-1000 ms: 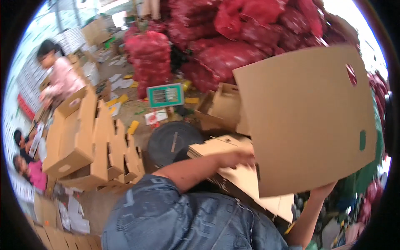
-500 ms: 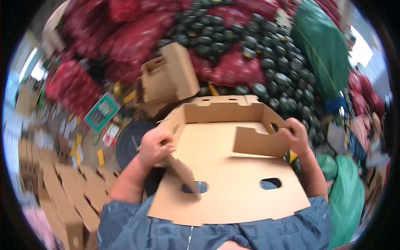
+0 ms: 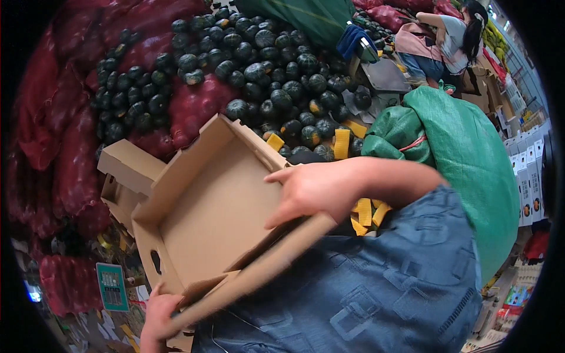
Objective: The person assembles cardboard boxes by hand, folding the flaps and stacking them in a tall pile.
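An open-topped brown cardboard box [image 3: 215, 197] lies tilted in front of me, with an oval hand hole in its left wall. Its near flap is folded up, and the flap's edge is smeared by motion. At the near left corner my left hand [image 3: 160, 315] is closed on the cardboard. My right hand [image 3: 321, 188] grips the near right corner, index finger and thumb reaching over the inside. Part of the fold beneath the right palm is hidden.
Another cardboard box [image 3: 132, 170] stands behind on the left. Beyond lie piled dark green squashes [image 3: 282, 97] and red mesh sacks [image 3: 76, 170]. A green sack [image 3: 465, 153] is at my right, near yellow foam strips [image 3: 365, 212]. A person [image 3: 444, 44] is at far right.
My view has swung to the right. The box's near flap has gone from lying flat to raised, and my right hand has moved to the near right corner, my left to the near left.
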`<act>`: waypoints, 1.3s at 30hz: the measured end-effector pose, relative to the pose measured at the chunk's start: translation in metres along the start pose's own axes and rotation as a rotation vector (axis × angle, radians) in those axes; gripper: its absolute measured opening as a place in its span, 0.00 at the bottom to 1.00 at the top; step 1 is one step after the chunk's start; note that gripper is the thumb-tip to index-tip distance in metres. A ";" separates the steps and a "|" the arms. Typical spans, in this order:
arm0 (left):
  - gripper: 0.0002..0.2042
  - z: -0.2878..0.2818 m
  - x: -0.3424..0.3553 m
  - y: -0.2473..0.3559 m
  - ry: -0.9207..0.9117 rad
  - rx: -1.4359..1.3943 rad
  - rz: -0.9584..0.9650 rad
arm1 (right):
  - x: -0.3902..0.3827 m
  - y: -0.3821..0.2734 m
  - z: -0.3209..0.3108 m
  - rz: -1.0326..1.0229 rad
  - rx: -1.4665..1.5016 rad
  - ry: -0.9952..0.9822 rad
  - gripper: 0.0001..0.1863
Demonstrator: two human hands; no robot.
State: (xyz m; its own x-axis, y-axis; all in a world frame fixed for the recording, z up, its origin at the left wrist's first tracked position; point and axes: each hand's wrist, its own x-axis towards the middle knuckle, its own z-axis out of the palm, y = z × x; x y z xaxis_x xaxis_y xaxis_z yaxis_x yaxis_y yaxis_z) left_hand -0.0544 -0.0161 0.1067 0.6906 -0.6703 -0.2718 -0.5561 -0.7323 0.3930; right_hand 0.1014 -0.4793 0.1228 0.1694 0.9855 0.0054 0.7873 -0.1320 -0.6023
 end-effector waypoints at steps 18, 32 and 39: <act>0.16 -0.024 0.130 0.008 -0.767 -0.940 -0.445 | 0.141 0.040 0.015 0.367 0.373 -1.086 0.32; 0.14 0.026 0.006 0.041 0.744 -0.151 -0.551 | 0.135 0.003 -0.035 0.211 -0.190 -0.225 0.12; 0.12 0.002 -0.058 0.085 1.008 0.454 -0.726 | 0.151 0.033 -0.037 -0.116 -0.472 0.605 0.22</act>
State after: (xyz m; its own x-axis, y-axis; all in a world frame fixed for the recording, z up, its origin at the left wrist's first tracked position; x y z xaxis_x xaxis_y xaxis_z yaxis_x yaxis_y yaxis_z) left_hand -0.1425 -0.0399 0.1539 0.8247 0.1272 0.5510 0.1158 -0.9917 0.0557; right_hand 0.1753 -0.3385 0.1336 0.2575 0.7843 0.5644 0.9661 -0.1964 -0.1678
